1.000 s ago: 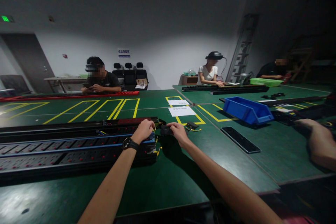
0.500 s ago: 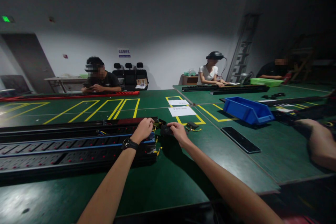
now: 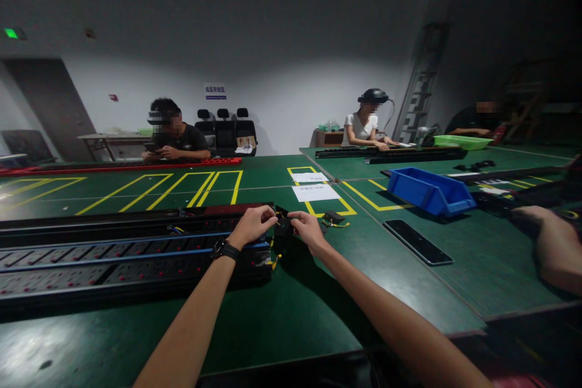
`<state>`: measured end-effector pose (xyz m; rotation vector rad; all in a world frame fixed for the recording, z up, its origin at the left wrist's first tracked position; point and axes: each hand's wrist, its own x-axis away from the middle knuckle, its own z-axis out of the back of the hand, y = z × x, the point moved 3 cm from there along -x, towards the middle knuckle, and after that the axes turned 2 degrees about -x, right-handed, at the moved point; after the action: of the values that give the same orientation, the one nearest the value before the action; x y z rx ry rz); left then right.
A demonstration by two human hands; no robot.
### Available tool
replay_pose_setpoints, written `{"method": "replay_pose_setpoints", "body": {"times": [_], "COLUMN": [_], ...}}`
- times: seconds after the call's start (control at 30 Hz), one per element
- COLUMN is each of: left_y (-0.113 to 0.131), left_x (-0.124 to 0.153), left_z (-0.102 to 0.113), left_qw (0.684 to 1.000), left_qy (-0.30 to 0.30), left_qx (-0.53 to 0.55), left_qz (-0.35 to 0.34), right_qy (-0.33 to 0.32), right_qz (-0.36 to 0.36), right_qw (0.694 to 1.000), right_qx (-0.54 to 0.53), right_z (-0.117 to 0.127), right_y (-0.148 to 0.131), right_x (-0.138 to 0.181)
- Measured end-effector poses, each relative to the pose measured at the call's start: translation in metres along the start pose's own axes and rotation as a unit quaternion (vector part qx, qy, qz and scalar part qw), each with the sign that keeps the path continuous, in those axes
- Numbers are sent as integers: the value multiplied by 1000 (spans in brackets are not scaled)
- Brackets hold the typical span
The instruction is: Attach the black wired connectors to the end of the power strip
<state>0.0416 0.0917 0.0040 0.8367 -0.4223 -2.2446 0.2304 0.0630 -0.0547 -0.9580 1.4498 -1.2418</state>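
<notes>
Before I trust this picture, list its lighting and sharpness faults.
In the head view, the upper right is nearly black; glare whitens the table at lower left; shadow darkens it beside the right forearm; the black part between left hand and right hand lacks clear edges.

Work area, green bench [image 3: 254,327].
Right hand [image 3: 310,233] grips a small black part [image 3: 284,228]; left hand [image 3: 251,225], fingertips together, is just beside it, near ends of long black strips [image 3: 136,269].

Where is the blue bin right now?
In the head view, the blue bin sits right of centre on the green table, just beyond the dark phone.
</notes>
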Motion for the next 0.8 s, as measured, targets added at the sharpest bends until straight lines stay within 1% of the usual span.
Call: {"method": "replay_pose_setpoints", "body": {"times": [0.23,0.47,0.63,0.7,0.8], "left_y": [1,4,7,7,7], "left_x": [0,0,1,1,0], "left_z": [-2,-1,-2,0,4], "left_qw": [998,998,997,998,1000], "left_qy": [-17,-11,-36,-22,23], "left_qx": [58,59,64,52,6], "left_qz": [2,5,2,2,-4], "right_qy": [-3,-8,-9,-9,1], "right_qz": [-12,-11,-17,-20,-19], "right_qw": [1000,1000,1000,999,999], "right_qx": [-7,-12,-15,-24,-35], "right_z": [-3,-5,-6,-5,-1], "right_y": [0,-3,-3,-3,-4], "right_x": [1,3,3,3,1]}}
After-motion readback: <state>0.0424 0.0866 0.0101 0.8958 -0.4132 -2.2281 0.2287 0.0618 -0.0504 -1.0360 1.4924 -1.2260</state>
